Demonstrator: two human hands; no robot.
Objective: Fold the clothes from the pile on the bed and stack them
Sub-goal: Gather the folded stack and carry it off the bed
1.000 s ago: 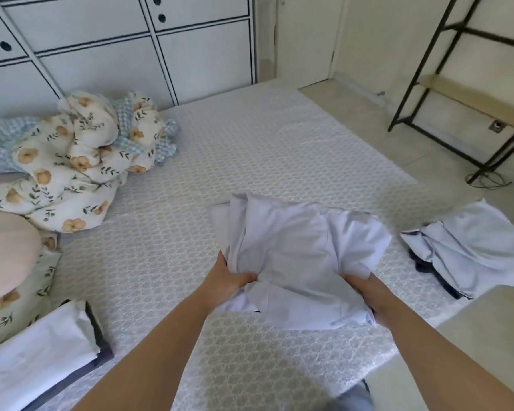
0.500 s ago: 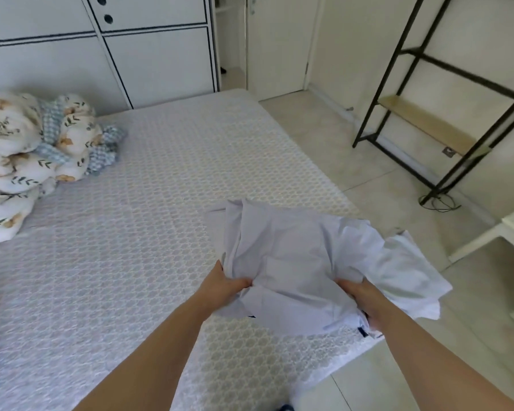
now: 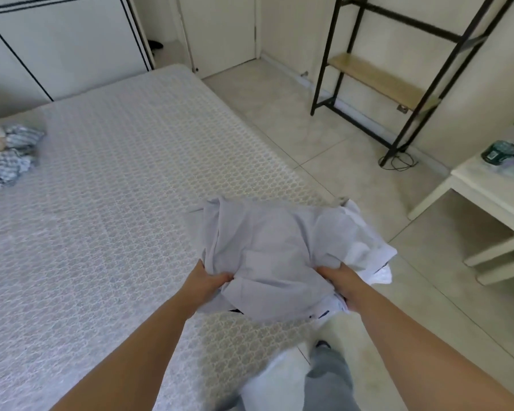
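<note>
progress: mid-task, est. | left hand [image 3: 204, 282] + right hand [image 3: 340, 280] both grip crumpled pale garment [image 3: 275, 250], lower centre, over bed [image 3: 107, 203] edge | not yet folded | no stack in frame | bedding [image 3: 8, 155] far left

Two hands are in view, the left hand [image 3: 204, 284] and the right hand [image 3: 340, 280]. Between them is one pale garment [image 3: 275, 247]. There is one bed [image 3: 107, 203], one heap of patterned bedding [image 3: 9, 155] at its far left edge, one black-framed shelf [image 3: 377, 80], one white bench [image 3: 487, 197] and one dark jar [image 3: 497, 151] on it.
</note>
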